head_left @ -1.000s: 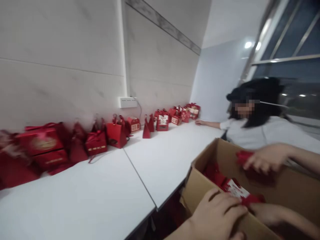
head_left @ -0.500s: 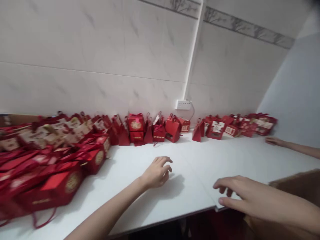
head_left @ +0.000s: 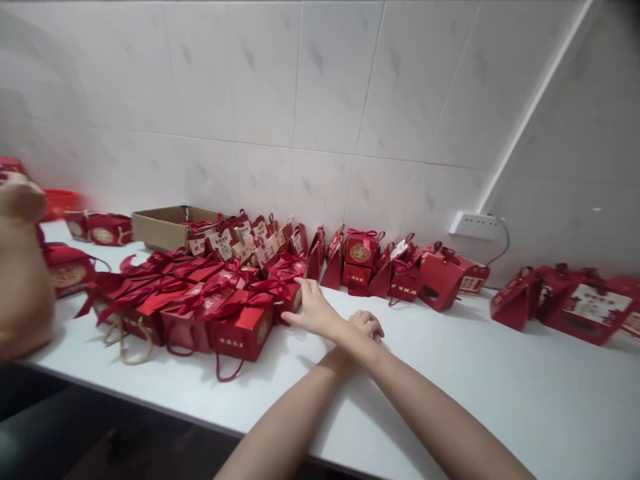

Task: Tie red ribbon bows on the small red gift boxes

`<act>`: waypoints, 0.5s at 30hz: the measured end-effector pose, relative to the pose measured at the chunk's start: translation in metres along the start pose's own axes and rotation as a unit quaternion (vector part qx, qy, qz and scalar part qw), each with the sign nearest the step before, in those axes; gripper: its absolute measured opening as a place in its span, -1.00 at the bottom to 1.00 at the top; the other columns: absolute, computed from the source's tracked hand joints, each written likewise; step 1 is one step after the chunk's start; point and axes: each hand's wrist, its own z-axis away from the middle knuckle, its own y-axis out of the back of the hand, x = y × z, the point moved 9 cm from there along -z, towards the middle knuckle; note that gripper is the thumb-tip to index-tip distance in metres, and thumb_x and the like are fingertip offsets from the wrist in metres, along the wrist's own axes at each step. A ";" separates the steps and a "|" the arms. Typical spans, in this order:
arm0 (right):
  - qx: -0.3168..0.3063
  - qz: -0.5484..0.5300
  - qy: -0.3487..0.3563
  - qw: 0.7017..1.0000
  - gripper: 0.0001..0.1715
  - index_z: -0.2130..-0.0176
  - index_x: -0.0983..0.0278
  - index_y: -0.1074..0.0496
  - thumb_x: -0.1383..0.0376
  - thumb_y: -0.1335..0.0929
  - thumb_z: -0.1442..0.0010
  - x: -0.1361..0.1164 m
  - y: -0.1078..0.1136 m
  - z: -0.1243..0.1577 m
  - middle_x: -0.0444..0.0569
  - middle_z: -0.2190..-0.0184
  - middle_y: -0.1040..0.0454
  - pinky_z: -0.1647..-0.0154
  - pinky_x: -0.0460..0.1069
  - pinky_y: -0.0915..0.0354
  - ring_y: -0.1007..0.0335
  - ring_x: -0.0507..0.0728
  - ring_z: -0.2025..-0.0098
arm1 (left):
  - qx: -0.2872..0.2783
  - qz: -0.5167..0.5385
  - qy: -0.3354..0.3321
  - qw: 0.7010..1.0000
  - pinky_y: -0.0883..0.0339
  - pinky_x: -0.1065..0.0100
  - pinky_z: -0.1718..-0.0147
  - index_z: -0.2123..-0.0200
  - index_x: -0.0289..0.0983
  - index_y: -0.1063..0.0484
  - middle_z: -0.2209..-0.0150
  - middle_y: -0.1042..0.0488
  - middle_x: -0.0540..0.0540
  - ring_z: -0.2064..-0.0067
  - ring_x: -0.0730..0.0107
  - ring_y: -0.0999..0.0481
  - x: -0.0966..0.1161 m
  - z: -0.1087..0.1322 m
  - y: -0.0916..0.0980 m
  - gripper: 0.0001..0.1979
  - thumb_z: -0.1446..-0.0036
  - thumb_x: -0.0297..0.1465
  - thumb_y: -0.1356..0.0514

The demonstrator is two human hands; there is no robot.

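My forearms cross above the white table [head_left: 450, 380]. My right hand [head_left: 313, 310] reaches over to the left, its fingers apart beside the front red gift boxes [head_left: 245, 333]; whether the fingertips touch the nearest one is unclear. Behind the right wrist, my left hand [head_left: 367, 325] hangs low over the table with curled fingers, partly hidden, and no object shows in it. Red boxes with ribbons and cord handles fill the table's left half.
Along the wall stand more red boxes [head_left: 440, 277]. An open cardboard box [head_left: 160, 230] lies behind the pile. At the far left another person's arm [head_left: 23, 280] holds something red. A power strip [head_left: 475, 225] is on the wall.
The view has swung left, bringing the whole pile, the cardboard box and another person's arm into sight. My right hand has crossed over my left arm towards the boxes.
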 end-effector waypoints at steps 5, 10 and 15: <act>0.020 -0.048 -0.028 0.998 0.07 -0.21 0.35 0.16 0.21 -0.44 0.11 0.024 -0.021 -0.034 0.28 -0.17 0.08 -0.28 0.16 0.04 0.10 0.32 -0.29 | -0.076 0.016 0.039 0.996 -0.32 0.34 0.26 0.48 -0.29 -0.45 0.36 -0.43 -0.10 0.25 0.34 -0.38 -0.011 -0.002 -0.020 -0.88 0.05 -0.60 -0.17; 0.009 -0.063 0.002 0.998 0.01 -0.13 0.34 0.02 0.27 -0.48 0.21 0.036 -0.026 -0.037 0.23 -0.14 0.07 -0.30 0.14 0.07 0.11 0.30 -0.29 | -0.111 0.035 0.051 0.992 -0.30 0.36 0.26 0.50 -0.28 -0.43 0.36 -0.42 -0.09 0.23 0.32 -0.36 -0.014 -0.003 -0.029 -0.88 0.05 -0.59 -0.17; 0.034 -0.086 0.018 0.996 0.11 -0.16 0.28 0.05 0.21 -0.51 0.26 0.041 -0.010 -0.024 0.17 -0.09 -0.02 -0.27 0.17 0.01 -0.01 0.28 -0.22 | -0.100 0.025 0.053 0.993 -0.33 0.37 0.26 0.50 -0.24 -0.43 0.37 -0.41 -0.03 0.23 0.37 -0.39 -0.013 -0.001 -0.023 -0.87 0.01 -0.57 -0.17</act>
